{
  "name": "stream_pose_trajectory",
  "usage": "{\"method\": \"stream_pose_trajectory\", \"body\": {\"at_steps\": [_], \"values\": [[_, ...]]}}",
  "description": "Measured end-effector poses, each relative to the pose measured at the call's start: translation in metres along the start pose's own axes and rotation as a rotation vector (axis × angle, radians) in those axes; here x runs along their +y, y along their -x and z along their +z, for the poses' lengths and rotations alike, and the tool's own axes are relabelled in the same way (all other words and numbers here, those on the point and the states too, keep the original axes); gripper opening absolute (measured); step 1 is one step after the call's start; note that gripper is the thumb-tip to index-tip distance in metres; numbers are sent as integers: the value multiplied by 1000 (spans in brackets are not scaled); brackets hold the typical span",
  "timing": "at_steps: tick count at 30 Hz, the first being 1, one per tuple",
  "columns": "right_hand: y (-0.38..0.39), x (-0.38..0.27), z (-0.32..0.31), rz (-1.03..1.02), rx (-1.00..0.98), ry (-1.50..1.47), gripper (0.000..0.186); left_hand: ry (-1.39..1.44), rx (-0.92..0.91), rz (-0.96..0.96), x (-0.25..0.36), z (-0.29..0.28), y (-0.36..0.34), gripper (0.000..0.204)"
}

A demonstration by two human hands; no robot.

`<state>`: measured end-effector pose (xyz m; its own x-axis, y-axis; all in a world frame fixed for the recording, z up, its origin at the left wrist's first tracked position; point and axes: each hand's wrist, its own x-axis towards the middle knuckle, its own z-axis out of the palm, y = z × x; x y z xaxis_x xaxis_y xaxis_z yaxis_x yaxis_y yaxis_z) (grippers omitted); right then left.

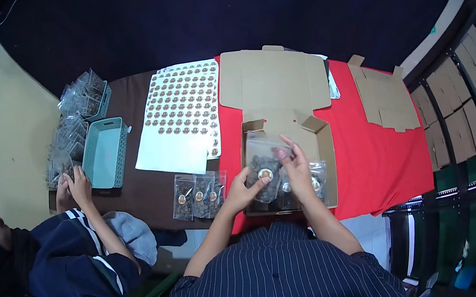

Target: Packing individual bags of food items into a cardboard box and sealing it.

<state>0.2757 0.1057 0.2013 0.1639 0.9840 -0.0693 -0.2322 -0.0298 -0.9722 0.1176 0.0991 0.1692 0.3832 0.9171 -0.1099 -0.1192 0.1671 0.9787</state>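
Note:
My left hand [243,192] grips the lower left side of a clear zip bag [262,160] filled with dark, lumpy pieces. A round sticker shows on its front. At the bag's upper right, my right hand [295,171] pinches the clear plastic, with one finger stretched up. The bag is held tilted over an opened cardboard box [324,138], whose lid lies folded back. Inside the box, partly hidden behind my right hand, are more stickered bags [317,175]. Left of the box, several similar filled bags [199,196] lie overlapping on the brown cloth.
Sticker sheets [179,105] lie at back left. A teal basket [106,150] stands beside piled clear bags [66,143], where another person's hands [76,186] are at work. Flat cardboard [385,95] rests on the red cloth [371,168]. Shelves of boxes [454,116] stand right.

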Motion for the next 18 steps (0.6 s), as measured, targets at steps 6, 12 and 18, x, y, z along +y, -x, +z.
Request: {"method": "stream_pose_trajectory", "body": {"at_steps": [6,12,18], "values": [[18,40,3,130,-170,62,31,64,143,47,-22,7,8,41],[28,29,7,155,-190,131,28,158,249,127,-30,13,17,32],[23,43,-44,204,-328,181,32,123,135,-9,-27,14,15,38]]}}
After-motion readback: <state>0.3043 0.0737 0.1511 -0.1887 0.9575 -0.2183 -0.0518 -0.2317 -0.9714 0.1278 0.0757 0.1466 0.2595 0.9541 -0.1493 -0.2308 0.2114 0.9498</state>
